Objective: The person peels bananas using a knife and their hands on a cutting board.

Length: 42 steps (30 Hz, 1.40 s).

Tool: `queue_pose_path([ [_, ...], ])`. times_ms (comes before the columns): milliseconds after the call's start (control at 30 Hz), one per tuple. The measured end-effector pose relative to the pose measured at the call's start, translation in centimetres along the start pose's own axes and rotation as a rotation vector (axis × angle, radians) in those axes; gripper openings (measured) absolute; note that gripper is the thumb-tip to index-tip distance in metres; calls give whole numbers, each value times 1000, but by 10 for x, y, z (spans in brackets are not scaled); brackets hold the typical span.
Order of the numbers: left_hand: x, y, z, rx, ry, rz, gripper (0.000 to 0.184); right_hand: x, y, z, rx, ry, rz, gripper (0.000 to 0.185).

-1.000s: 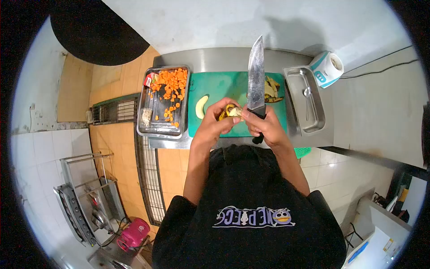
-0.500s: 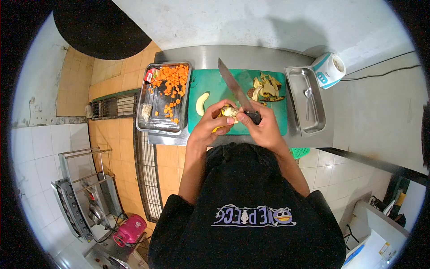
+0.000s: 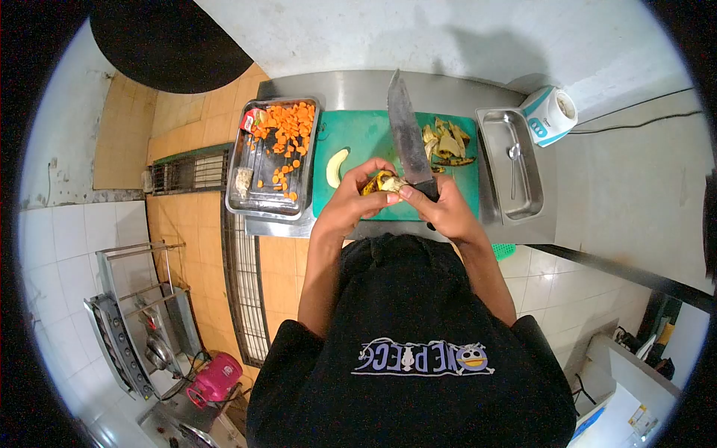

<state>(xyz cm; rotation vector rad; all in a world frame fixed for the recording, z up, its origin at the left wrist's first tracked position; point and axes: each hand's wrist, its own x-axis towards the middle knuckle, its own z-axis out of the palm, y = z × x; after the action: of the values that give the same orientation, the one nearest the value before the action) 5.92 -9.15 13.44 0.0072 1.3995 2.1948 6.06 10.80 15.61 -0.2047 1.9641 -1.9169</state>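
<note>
My left hand (image 3: 349,203) is closed around a partly peeled banana (image 3: 387,181) with yellow, dark-spotted skin. In my right hand (image 3: 450,211) is the black handle of a large knife (image 3: 405,134), its broad blade pointing up and away from me. The right thumb and finger also touch the loosened end of the banana. Both hands are above a green cutting board (image 3: 366,134). A peeled banana (image 3: 337,168) lies on the board's left part. Banana peels (image 3: 449,142) are heaped at its far right.
Left of the board, a metal tray (image 3: 258,196) holds orange carrot pieces (image 3: 287,123), a red packet (image 3: 253,120) and a small clear bag (image 3: 244,181). To the right stand a steel pan (image 3: 532,198) with a spoon (image 3: 513,168) and a white-and-teal appliance (image 3: 551,116).
The knife has swung more upright, its tip moving right and away from me. The banana in my left hand has turned, showing more yellow skin. Both hands keep their hold.
</note>
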Motion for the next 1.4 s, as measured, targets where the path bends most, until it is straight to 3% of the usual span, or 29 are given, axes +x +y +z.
queue_pose_path([
  [167, 0, -6, -8, -113, -75, -32, 36, -3, 14, -5, 163, -68, 213, 32],
  [333, -1, -5, -11, -136, -123, -86, 41, -3, 15, -8, 184, -58, 251, 29],
  [400, 0, -7, -8, 105, -121, 126, 48, -1, 12, -10, 196, -51, 266, 29],
  [533, -3, -9, -2, 225, -28, 190, 54, -1, 6, -9, 235, -10, 292, 25],
  [633, 5, -30, -8, 449, 119, 378, 60, -1, 9, -6, 258, 39, 301, 24],
  [833, 9, -41, 4, 584, 203, 513, 46, 2, 0, -2, 388, 57, 289, 23],
  [900, 7, -42, 11, 320, 190, 437, 43, 3, -2, -1, 415, 61, 294, 23],
  [1133, 8, -44, 14, 197, 170, 385, 40, 5, 1, 2, 489, 71, 274, 24],
  [1333, 7, -36, 16, 367, 166, 438, 38, 2, 6, -2, 371, 72, 222, 24],
  [1400, 7, -34, 15, 623, 257, 531, 36, 2, 8, -4, 360, 57, 197, 26],
])
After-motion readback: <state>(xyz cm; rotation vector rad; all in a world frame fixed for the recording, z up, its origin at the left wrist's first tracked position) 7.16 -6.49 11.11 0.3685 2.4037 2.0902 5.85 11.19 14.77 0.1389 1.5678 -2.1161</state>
